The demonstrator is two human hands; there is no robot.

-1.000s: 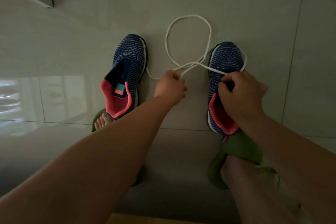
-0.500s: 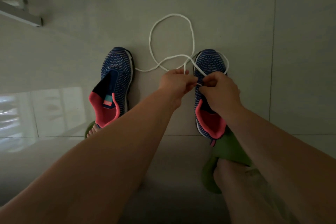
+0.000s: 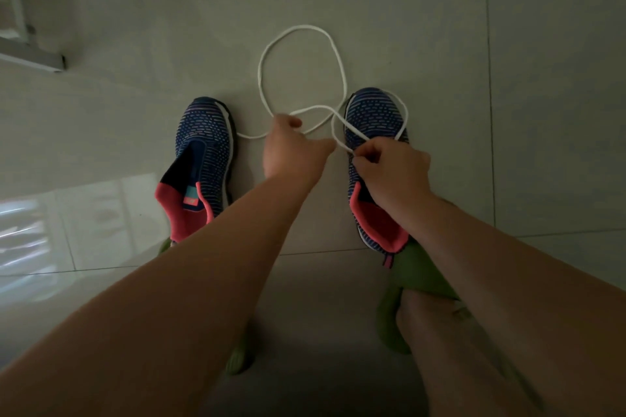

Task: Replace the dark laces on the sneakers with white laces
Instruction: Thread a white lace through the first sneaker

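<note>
Both busy — right hand (image 3: 393, 169) pinches white lace (image 3: 338, 57) over right sneaker (image 3: 376, 115); left hand (image 3: 291, 152) seemingly grips lace too.

Dim room. Grey tiled floor (image 3: 440, 27), glossy; bright window reflection (image 3: 30, 230) at left. White frame (image 3: 30, 57) upper left.

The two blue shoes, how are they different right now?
The left sneaker has no lace on it and nobody touches it. The right sneaker has the white lace running across its front, and the right hand pinches that lace over it. The left hand holds the lace between the sneakers. Both are blue knit with pink linings, toes pointing away.
</note>
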